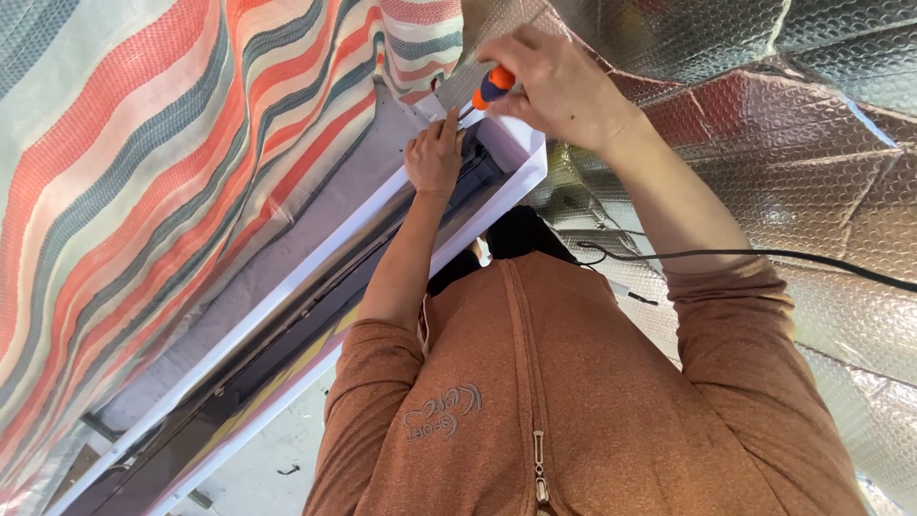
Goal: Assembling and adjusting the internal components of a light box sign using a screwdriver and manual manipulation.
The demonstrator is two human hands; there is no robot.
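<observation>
Head view: a screwdriver [492, 88] with an orange-and-blue handle is gripped in the right hand [554, 81], its tip at the end of a long white frame [521, 158]. The left hand [435, 158] rests on that frame end, index finger stretched toward the tip, holding nothing. Striped cloth [162, 162] hangs beside; silver foil [764, 115] lies behind.

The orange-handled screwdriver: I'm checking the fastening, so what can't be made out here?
Head view:
- Orange-and-blue plastic screwdriver: tip hidden behind the left hand and white metal frame corner.
- Its handle end: covered by the right hand.
- Fastener: not visible.
- Black cable: cut off at right edge.
</observation>
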